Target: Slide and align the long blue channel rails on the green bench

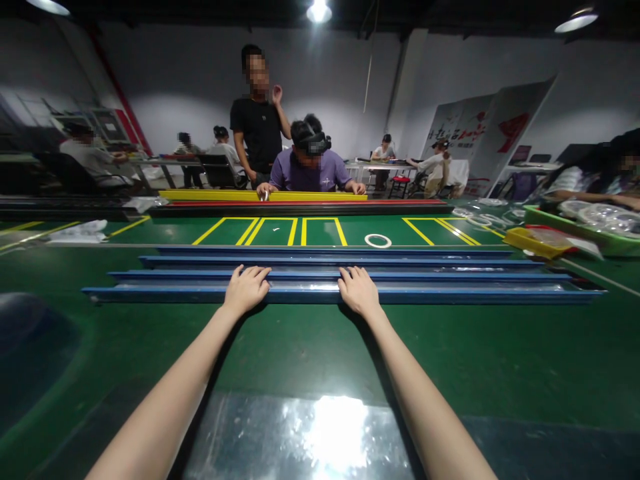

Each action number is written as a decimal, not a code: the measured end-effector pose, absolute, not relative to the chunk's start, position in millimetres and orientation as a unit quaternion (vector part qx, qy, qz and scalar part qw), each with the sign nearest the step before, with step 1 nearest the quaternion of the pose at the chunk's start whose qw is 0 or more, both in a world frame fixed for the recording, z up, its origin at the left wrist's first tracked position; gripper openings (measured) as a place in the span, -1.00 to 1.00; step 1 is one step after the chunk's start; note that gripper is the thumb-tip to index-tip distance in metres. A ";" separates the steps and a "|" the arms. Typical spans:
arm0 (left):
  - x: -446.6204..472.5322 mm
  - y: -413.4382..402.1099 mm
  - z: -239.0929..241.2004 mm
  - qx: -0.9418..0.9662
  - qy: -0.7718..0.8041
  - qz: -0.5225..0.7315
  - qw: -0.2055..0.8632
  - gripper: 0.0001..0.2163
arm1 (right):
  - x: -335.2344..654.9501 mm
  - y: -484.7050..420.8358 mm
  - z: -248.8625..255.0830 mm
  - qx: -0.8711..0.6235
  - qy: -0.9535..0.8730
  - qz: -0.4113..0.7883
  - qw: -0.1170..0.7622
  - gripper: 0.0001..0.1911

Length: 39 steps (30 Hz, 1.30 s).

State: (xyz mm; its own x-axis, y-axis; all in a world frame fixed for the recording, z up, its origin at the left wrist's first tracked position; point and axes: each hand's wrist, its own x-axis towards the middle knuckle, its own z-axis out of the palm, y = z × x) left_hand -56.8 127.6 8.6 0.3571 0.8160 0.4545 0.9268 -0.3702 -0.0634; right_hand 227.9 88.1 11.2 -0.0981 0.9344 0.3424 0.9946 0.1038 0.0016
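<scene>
Both forearms (423,383) reach forward and converge on the blue strips (304,275), the left hand (247,290) and right hand (359,290) lying palm down across them, well apart, fingers extended and unclenched; whether either grips an edge cannot be told. The palms and the stretches of strip beneath them are hidden, the forearms run off below, and a dark bluish shape (30,353), left of the blue strips and nearer the wearer, is cut off and hard to make out. The blue strips lie side by side on the green worktop (310,353), directly under both hands and extending beyond each. A white ring (378,241) lies just behind them.
</scene>
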 end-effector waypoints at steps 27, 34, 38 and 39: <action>-70.4 148.3 13.8 -0.811 -0.556 -0.144 0.115 -0.62 | 210.1 107.3 9.3 -0.662 -0.721 -0.150 0.139 -0.49; -66.4 145.6 17.7 -0.794 -0.590 -0.137 0.049 -0.67 | 211.6 108.4 6.1 -0.653 -0.726 -0.159 0.149 -0.51; -59.3 152.9 24.1 -0.764 -0.630 -0.141 0.001 -0.67 | 214.8 109.4 7.4 -0.650 -0.737 -0.123 0.143 -0.50; -55.1 155.6 26.7 -0.761 -0.634 -0.142 -0.004 -0.67 | 216.2 110.6 8.9 -0.647 -0.741 -0.106 0.142 -0.49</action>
